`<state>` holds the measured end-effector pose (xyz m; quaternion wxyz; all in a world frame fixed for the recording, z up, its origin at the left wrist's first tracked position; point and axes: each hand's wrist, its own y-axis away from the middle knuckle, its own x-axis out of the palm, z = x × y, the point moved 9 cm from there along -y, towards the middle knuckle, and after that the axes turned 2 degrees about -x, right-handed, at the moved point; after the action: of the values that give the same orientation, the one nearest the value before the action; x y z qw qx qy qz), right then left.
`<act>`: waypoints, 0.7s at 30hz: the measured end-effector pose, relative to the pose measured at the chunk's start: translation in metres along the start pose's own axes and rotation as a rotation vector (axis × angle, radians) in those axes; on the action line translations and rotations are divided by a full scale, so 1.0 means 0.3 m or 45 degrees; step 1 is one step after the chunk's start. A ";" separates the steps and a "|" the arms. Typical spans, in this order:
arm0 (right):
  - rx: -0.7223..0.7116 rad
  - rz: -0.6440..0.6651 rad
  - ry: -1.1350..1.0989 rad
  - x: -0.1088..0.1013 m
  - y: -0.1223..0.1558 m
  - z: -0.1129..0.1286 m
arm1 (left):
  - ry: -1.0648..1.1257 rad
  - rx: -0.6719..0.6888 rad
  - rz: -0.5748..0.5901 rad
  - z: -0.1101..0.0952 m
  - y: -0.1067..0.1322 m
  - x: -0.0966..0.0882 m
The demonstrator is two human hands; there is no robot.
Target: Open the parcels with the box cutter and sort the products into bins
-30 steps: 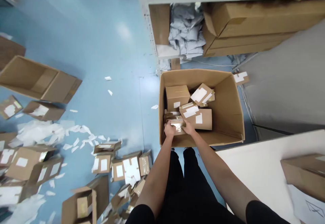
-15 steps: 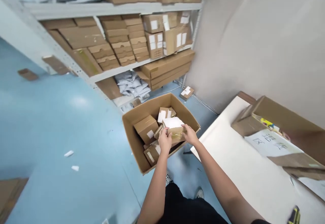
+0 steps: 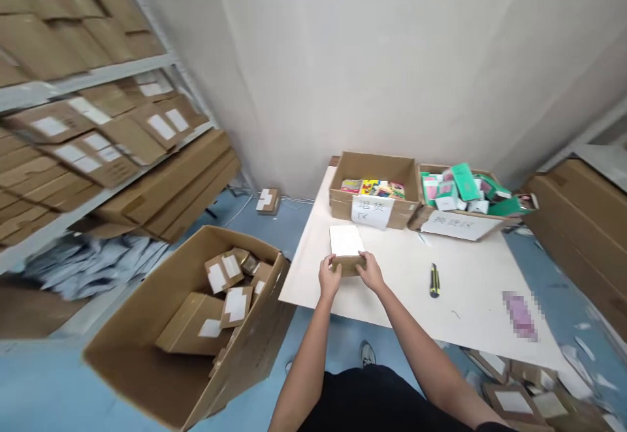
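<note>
Between my two hands is a small cardboard box with a white label on its top. My left hand grips its left side and my right hand its right side, over the near part of the white table. Whether the box touches the tabletop, I cannot tell. To the right on the table lies a black and yellow box cutter. At the left stands a large open carton with several small labelled parcels inside.
Along the table's back edge stand two open cartons with paper signs: one holds colourful packets, the other green and white boxes. Shelves of cardboard boxes rise at the left. Opened cardboard boxes lie below the table's right end.
My hands have carried the small box up out of the large carton and over to the white table. The view has turned right, bringing the whole table and both signed cartons into sight.
</note>
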<state>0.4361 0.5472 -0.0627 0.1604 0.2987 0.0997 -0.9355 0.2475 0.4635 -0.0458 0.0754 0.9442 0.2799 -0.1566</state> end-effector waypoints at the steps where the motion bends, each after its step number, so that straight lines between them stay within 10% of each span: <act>1: 0.077 -0.006 -0.008 -0.027 0.038 -0.102 | -0.012 -0.067 0.091 0.031 0.019 0.107; 5: 0.354 0.211 -0.033 -0.019 0.208 -0.434 | -0.135 -0.509 0.479 0.228 0.150 0.395; 10: 0.447 0.345 -0.088 0.039 0.300 -0.583 | -0.246 -0.618 0.614 0.327 0.218 0.454; 17: 0.690 0.170 -0.343 -0.051 0.190 -0.627 | -0.485 -0.116 0.707 0.219 0.176 0.519; 21: 0.672 -0.127 -0.230 -0.204 0.151 -0.609 | -0.659 0.262 1.062 0.145 0.258 0.650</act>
<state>0.5959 0.5715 -0.1770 0.0390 0.2404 -0.1475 -0.9586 0.4339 0.4876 -0.1484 0.1052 0.9084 -0.1660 -0.3690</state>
